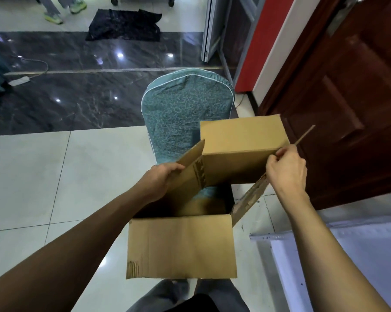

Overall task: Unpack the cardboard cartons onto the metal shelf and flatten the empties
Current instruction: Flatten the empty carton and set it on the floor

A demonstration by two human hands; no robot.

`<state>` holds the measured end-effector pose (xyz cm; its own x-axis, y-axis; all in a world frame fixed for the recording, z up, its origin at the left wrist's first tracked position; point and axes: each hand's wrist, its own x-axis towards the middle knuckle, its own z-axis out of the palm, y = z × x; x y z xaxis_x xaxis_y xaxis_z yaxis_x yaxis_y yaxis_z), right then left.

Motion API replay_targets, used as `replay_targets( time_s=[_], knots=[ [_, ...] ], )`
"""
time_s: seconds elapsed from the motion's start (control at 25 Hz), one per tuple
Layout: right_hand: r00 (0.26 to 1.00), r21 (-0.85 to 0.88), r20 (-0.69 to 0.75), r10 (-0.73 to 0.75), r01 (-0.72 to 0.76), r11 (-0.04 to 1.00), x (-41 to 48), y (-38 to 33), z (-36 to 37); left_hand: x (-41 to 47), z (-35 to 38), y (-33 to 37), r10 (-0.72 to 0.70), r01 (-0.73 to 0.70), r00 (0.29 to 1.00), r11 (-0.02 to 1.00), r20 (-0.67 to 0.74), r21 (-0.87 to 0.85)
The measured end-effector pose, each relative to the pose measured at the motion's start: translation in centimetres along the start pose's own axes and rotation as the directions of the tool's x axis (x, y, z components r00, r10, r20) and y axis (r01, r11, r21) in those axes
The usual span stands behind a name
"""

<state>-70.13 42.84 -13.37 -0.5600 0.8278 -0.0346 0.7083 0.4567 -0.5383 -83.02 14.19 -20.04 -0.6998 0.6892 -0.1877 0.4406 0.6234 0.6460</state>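
I log one corrugated carton (181, 244), open, over a teal patterned chair (185, 113). Left hand (160, 179) grips one flap; right hand (286, 174) pinches another.

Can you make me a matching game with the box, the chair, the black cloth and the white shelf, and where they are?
Things:
1. brown cardboard carton
2. teal patterned padded chair
3. crumpled black cloth
4. white metal shelf

Places:
A. far away on the floor
B. bottom right corner
C. gripped by the left hand and right hand
D. just behind the carton

Pairs: 1-C, 2-D, 3-A, 4-B.
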Motion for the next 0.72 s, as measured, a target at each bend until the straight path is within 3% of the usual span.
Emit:
replay_targets(
  time_s=[0.2, 0.4, 0.56, 0.72],
  knots=[
    [0.981, 0.132, -0.091, 0.173, -0.161, 0.978, 0.8, -0.7, -1.5, -0.3, -1.0, 1.8, 0.116, -0.115, 0.988, 0.993, 0.103, -0.022],
    [0.961, 0.135, -0.052, 0.271, -0.262, 0.956, 2.3, -0.3, 0.1, 0.1, 1.3, 1.6, 0.141, -0.168, 0.97, 0.978, 0.2, 0.124],
    [0.976, 0.08, -0.04, 0.213, -0.21, 0.974, 3.7, 0.2, 0.6, 1.0, 2.3, 1.7, 0.151, -0.177, 0.965, 0.978, 0.213, 0.112],
    [0.992, -0.01, 0.125, 0.02, -0.019, 1.0, 5.7, 2.0, 0.1, 2.5, 2.4, 1.1, 0.136, -0.159, 0.969, 0.982, 0.204, 0.103]
  ],
)
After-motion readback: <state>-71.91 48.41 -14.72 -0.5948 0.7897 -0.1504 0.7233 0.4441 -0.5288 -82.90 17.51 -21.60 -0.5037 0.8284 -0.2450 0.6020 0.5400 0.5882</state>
